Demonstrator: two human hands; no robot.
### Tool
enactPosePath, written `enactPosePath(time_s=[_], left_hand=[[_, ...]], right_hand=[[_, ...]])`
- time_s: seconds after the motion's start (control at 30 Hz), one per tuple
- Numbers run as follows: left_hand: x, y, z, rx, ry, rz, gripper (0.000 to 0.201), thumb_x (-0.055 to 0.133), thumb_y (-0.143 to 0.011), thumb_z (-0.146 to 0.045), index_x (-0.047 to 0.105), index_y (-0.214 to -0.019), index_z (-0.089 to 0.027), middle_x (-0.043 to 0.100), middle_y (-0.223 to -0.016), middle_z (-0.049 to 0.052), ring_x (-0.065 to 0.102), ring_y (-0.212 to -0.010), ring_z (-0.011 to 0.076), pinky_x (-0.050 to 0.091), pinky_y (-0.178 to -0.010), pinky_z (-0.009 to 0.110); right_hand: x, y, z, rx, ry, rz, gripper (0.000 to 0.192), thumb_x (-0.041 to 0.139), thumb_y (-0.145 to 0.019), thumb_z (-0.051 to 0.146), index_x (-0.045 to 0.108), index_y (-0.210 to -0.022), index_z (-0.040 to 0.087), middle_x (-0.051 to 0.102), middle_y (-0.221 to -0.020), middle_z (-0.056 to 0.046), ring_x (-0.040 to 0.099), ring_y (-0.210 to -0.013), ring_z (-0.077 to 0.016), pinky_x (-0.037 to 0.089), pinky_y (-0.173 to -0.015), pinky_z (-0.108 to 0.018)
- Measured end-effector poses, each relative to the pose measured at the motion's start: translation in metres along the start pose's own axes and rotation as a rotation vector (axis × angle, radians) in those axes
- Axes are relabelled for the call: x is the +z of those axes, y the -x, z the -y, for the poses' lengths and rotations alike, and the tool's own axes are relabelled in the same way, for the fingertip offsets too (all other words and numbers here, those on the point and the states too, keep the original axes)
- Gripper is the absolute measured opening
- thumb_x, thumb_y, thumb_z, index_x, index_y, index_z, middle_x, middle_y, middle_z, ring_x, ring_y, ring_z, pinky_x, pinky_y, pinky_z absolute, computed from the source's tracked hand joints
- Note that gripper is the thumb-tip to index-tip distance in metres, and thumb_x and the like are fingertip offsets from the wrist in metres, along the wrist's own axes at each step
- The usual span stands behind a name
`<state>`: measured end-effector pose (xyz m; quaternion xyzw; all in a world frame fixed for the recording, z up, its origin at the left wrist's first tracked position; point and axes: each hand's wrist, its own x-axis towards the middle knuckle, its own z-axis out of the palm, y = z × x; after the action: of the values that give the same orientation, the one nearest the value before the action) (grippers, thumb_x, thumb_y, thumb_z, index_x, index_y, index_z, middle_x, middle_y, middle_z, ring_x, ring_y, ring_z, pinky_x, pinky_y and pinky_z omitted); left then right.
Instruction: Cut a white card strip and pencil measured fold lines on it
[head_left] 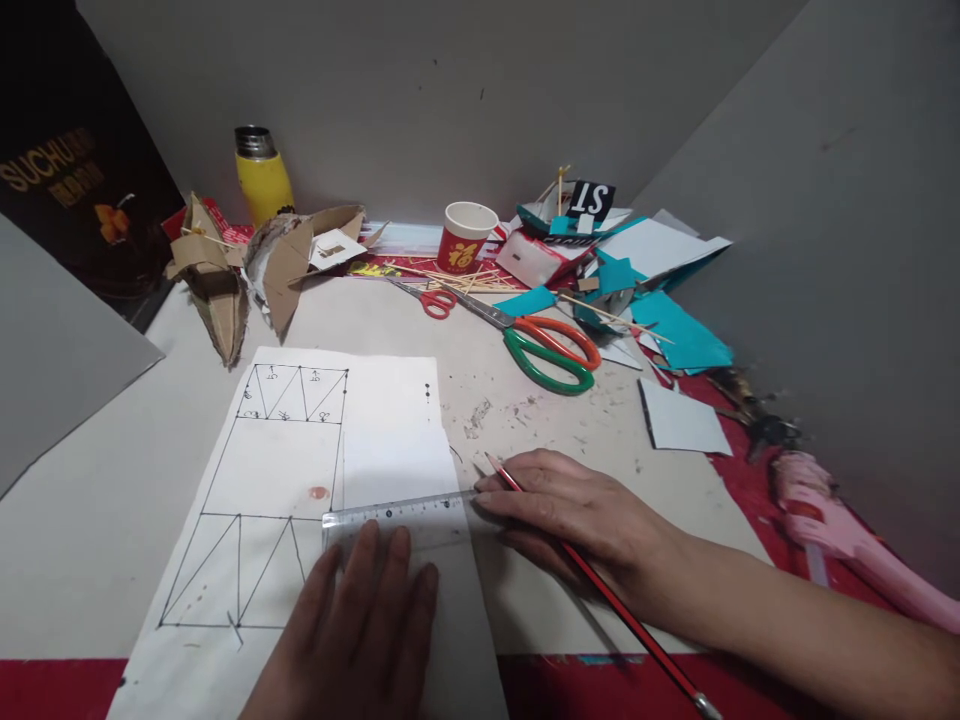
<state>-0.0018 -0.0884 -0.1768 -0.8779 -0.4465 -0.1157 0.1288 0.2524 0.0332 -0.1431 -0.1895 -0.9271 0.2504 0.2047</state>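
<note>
White paper [270, 465] lies in front of me, bearing a drawn frame of straight lines with zigzag triangles at its top and bottom. Across it, from the frame's right edge, runs a clear ruler [420, 508]. My left hand [360, 610] lies over the ruler with fingers stretched out, pressing it onto the paper. A red and black pencil [600, 580] is held in my right hand [577, 510], its tip pointing up and left and its end toward me. The fingertips of that hand touch the ruler's right end. My left palm covers the lower right of the drawing.
Beyond the paper lie large scissors [551, 355] and small red-handled scissors [437, 303]. Behind are a paper cup [461, 245], thin sticks [465, 280], a yellow bottle [264, 185] and cardboard pieces [214, 290]. Teal scraps [679, 330] and a pink glue gun [817, 505] are on the right.
</note>
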Motion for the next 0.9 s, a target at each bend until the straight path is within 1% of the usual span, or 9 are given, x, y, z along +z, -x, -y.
enactPosePath(time_s=[0.13, 0.23, 0.33, 0.4, 0.67, 0.9], left_hand=[[-0.0010, -0.0010, 0.0004, 0.026, 0.011, -0.015, 0.052, 0.045, -0.093, -0.056, 0.061, -0.125, -0.019, 0.066, -0.129, 0.009, 0.051, -0.123, 0.0297, 0.015, -0.117, 0.046], [0.0001, -0.0001, -0.0007, 0.020, 0.012, -0.022, 0.044, 0.047, -0.093, -0.047, 0.061, -0.125, -0.020, 0.066, -0.129, 0.008, 0.052, -0.122, 0.0294, 0.017, -0.116, 0.046], [0.0016, 0.0016, -0.0026, 0.006, 0.012, -0.025, 0.041, 0.050, -0.091, -0.041, 0.060, -0.126, -0.020, 0.067, -0.128, 0.008, 0.054, -0.121, 0.0298, 0.020, -0.115, 0.046], [0.0023, 0.0026, -0.0038, -0.004, 0.016, -0.026, 0.042, 0.051, -0.091, -0.041, 0.059, -0.126, -0.020, 0.066, -0.129, 0.008, 0.054, -0.120, 0.0306, 0.021, -0.114, 0.047], [0.0017, 0.0039, -0.0050, -0.006, 0.027, 0.004, 0.054, 0.055, -0.087, -0.054, 0.055, -0.129, -0.020, 0.063, -0.133, 0.010, 0.050, -0.126, 0.0368, 0.026, -0.110, 0.050], [0.0007, 0.0035, -0.0044, -0.009, 0.027, 0.011, 0.049, 0.055, -0.087, -0.051, 0.058, -0.127, -0.022, 0.064, -0.133, 0.008, 0.052, -0.124, 0.0360, 0.026, -0.110, 0.049]], right_hand=[[-0.0011, 0.0004, 0.0023, 0.015, 0.012, 0.007, 0.042, 0.056, -0.092, 0.006, 0.050, -0.132, 0.017, 0.066, -0.107, -0.010, 0.059, -0.100, -0.0190, 0.050, -0.089, -0.038], [-0.0011, 0.0018, 0.0029, 0.021, 0.024, -0.003, 0.042, 0.057, -0.092, 0.006, 0.050, -0.132, 0.017, 0.067, -0.106, -0.010, 0.059, -0.100, -0.0193, 0.050, -0.088, -0.038], [-0.0009, 0.0034, 0.0031, 0.019, 0.023, -0.003, 0.044, 0.059, -0.090, 0.005, 0.050, -0.132, 0.016, 0.066, -0.106, -0.010, 0.059, -0.101, -0.0194, 0.050, -0.088, -0.037], [-0.0008, 0.0041, 0.0034, 0.022, 0.020, 0.005, 0.044, 0.059, -0.090, 0.005, 0.050, -0.132, 0.015, 0.066, -0.105, -0.010, 0.059, -0.100, -0.0194, 0.050, -0.088, -0.037], [-0.0010, 0.0082, 0.0077, 0.037, 0.007, 0.027, 0.043, 0.059, -0.090, 0.005, 0.051, -0.131, 0.014, 0.065, -0.101, -0.010, 0.058, -0.098, -0.0190, 0.050, -0.087, -0.036], [-0.0033, -0.0004, 0.0068, 0.033, 0.033, 0.021, 0.038, 0.057, -0.092, 0.007, 0.052, -0.129, 0.014, 0.067, -0.100, -0.010, 0.060, -0.096, -0.0193, 0.051, -0.084, -0.036]])
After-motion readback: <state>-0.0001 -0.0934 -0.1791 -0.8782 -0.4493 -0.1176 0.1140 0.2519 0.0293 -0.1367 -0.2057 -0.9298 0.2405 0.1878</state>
